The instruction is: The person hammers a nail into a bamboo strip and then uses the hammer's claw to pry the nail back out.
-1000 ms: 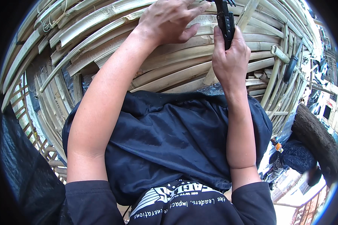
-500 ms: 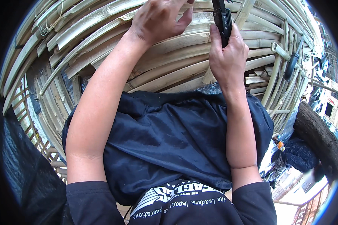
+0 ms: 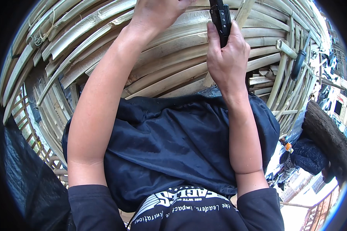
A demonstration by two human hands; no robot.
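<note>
At the top, my right hand (image 3: pixel 228 57) is closed around a black tool with a riveted handle (image 3: pixel 223 19). Its far end runs out of the picture, so I cannot tell its exact kind. My left hand (image 3: pixel 156 13) is at the upper edge, left of the tool and apart from the handle as far as it shows. Most of its fingers are cut off there. Split bamboo strips (image 3: pixel 169 71) lie side by side beneath both hands. A pale strip of bamboo (image 3: pixel 243 13) stands just right of the black tool.
Dark cloth (image 3: pixel 169 134) covers my lap. A knife with a dark handle (image 3: pixel 298 65) rests on bamboo at the right, near a cut bamboo piece (image 3: pixel 286 49). Farther right lies a thick brown log (image 3: pixel 327 133). Dark sheeting (image 3: pixel 31 169) hangs at the lower left.
My left hand has moved up, so more of its fingers leave the picture. My right hand and the black tool have shifted slightly left and up.
</note>
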